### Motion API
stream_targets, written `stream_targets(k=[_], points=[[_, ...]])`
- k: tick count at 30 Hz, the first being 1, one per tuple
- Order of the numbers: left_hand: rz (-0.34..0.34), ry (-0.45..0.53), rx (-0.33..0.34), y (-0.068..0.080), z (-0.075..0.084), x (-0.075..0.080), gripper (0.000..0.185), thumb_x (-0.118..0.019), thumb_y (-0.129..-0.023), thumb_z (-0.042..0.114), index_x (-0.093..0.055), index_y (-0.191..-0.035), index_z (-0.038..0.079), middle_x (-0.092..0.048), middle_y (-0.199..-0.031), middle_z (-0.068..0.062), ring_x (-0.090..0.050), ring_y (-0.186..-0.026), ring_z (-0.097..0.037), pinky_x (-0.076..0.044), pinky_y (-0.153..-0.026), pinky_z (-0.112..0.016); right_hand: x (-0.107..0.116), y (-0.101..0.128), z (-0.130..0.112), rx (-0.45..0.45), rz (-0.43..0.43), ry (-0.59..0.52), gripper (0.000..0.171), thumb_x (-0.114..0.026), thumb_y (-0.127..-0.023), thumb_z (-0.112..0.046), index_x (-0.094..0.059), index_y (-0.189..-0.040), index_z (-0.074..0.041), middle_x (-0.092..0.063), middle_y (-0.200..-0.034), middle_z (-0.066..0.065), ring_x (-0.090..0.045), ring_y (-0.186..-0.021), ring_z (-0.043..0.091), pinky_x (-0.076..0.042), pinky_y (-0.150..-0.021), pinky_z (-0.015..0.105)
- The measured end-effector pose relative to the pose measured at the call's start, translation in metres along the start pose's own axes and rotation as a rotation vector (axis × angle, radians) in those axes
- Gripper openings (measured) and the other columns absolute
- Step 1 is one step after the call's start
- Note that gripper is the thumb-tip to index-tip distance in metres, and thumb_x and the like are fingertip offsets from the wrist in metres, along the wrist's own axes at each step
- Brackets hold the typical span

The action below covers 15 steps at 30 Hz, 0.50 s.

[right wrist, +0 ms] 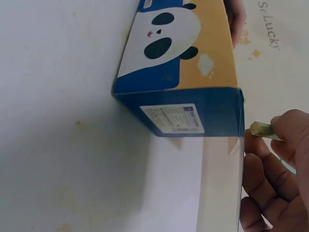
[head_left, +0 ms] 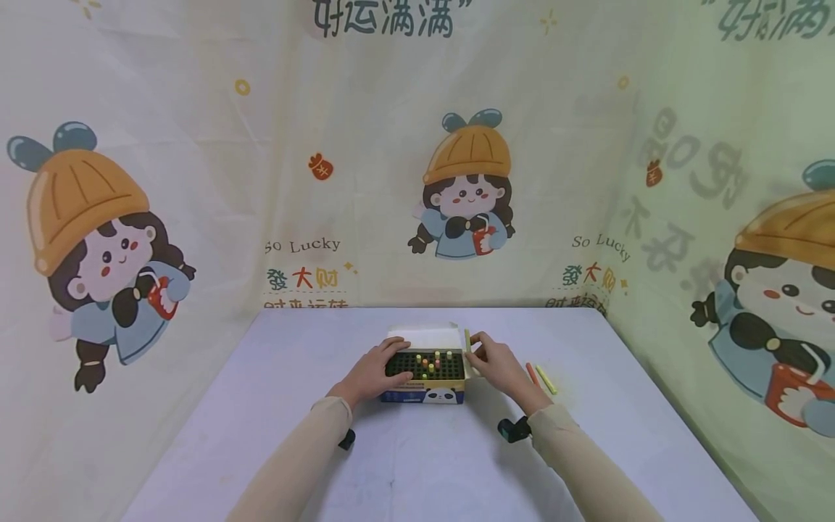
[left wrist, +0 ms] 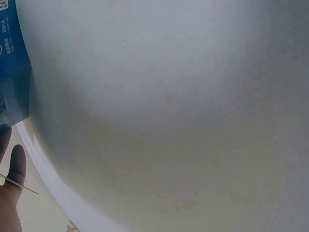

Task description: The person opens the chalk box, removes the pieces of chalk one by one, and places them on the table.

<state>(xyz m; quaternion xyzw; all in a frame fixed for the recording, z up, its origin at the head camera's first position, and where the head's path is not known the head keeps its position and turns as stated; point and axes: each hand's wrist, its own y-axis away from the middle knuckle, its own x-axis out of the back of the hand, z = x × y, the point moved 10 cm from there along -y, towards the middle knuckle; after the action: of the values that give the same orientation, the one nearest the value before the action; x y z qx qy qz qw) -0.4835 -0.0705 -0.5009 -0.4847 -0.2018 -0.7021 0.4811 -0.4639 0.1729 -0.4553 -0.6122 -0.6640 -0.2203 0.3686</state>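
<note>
My right hand (head_left: pixel 499 366) pinches a pale green stick (right wrist: pixel 263 130) between curled fingertips, just beside the panda box's (head_left: pixel 424 395) right edge. My left hand (head_left: pixel 375 373) lies across the box's left side, fingers relaxed over the hole grid. I judge the stick could miss its hole and tip neighbouring pegs if the box slides. The backdrop (head_left: pixel 303 246) reads "So Lucky"; the box's side label is too small to read.

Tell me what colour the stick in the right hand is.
Pale yellow-green. The stick, pinched by the right hand, shows best in the right wrist view.
</note>
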Motion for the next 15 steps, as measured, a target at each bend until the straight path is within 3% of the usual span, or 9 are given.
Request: stream_targets(k=[8,15], points=[[-0.009,-0.007,0.011,0.0,0.0,0.0,0.076,-0.06,-0.094,0.069,-0.045,-0.157,0.03,-0.036,-0.165,0.003,-0.045,-0.144,-0.036,-0.039,-0.115,-0.06,0.006,0.004,0.007,-0.008,0.031,0.009,0.03,-0.065,-0.103,-0.021,-0.059,-0.127,-0.005,-0.075,-0.092,0.009,-0.067,-0.075,0.015,-0.054,-0.062,0.031],[-0.012,-0.006,0.004,0.0,0.001,0.001,0.076,-0.06,-0.094,0.068,-0.044,-0.157,0.029,-0.036,-0.165,0.002,-0.044,-0.146,-0.037,-0.039,-0.115,-0.061,0.007,0.003,0.023,-0.065,0.028,0.034,0.032,-0.065,-0.102,-0.022,-0.058,-0.129,-0.005,-0.075,-0.098,0.012,-0.067,-0.079,0.018,-0.055,-0.065,0.032]])
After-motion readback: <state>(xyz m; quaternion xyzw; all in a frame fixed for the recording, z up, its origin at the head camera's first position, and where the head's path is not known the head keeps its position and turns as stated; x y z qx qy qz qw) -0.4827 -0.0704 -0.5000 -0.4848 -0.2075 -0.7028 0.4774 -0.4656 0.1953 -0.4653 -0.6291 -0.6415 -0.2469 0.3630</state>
